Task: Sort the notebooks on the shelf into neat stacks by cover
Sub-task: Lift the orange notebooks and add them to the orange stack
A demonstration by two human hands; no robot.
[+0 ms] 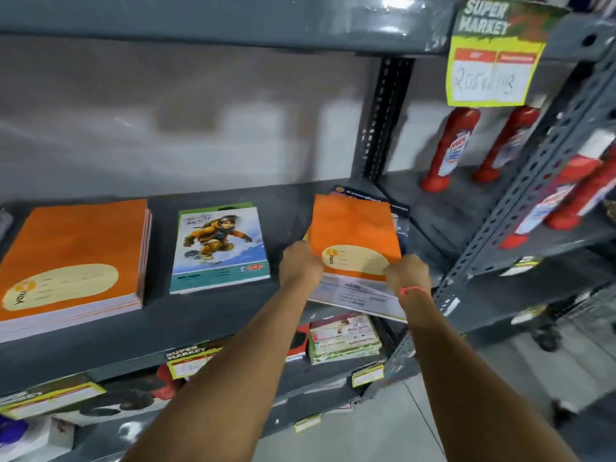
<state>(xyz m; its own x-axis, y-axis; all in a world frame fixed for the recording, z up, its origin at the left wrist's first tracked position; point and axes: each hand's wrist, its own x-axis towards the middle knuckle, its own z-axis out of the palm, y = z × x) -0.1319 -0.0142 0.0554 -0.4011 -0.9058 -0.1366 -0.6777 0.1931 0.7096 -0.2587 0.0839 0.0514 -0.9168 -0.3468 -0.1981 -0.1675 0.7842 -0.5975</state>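
Your left hand (300, 261) grips the near left corner of an orange notebook (355, 235), and your right hand (408, 273) pinches its near right corner. It tops a skewed pile (363, 295) at the right end of the grey shelf (213, 315), near edge lifted. Further left lie a snowboarder-cover notebook (218, 248) and a neat orange stack (71, 258), well apart. Red bottles (450, 151) stand in the next bay.

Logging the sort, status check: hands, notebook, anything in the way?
Left hand and right hand both grip orange notebook atop mixed pile. Orange stack waits far left. Snowboarder notebook lies between.
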